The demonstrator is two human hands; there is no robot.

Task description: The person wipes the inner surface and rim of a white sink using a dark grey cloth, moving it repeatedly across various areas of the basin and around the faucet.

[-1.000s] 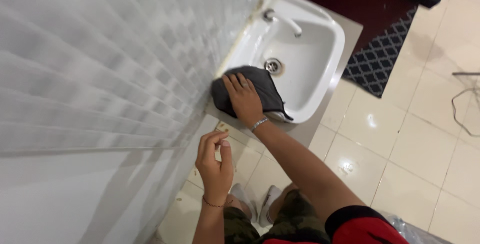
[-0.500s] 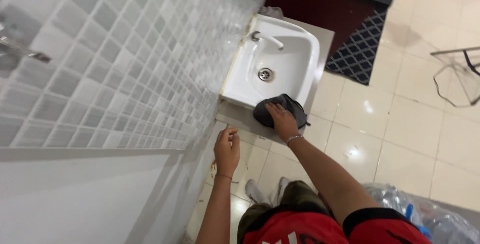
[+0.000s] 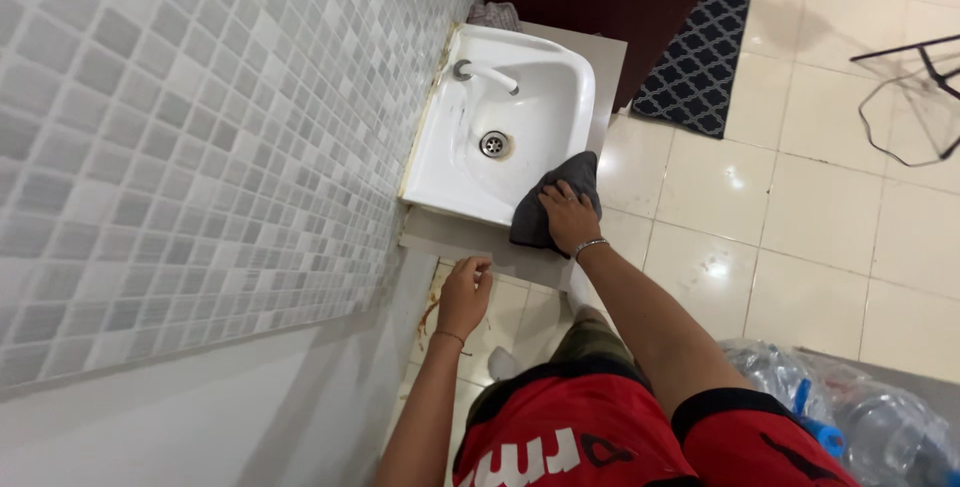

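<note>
My right hand (image 3: 568, 217) presses a dark grey cloth (image 3: 560, 185) against the front right corner of a white wash basin (image 3: 450, 152). A bracelet sits on that wrist. My left hand (image 3: 465, 294) hovers below the grey shelf (image 3: 470, 245) under the basin, holding nothing, its fingers loosely curled with thumb and forefinger close together. The basin has a white tap (image 3: 487, 73) at its back and a metal drain (image 3: 493, 143) in the bowl.
A wall of small grey mosaic tiles (image 3: 200, 127) runs along the left. A dark patterned rug (image 3: 700, 57) lies on cream floor tiles beyond the basin. Clear plastic bottles (image 3: 850, 417) lie at the lower right. A thin black wire frame (image 3: 915, 77) stands at the right.
My right hand has slid the cloth from the basin's near left rim across to its front right corner. The view has shifted back, and my left hand has lowered slightly.
</note>
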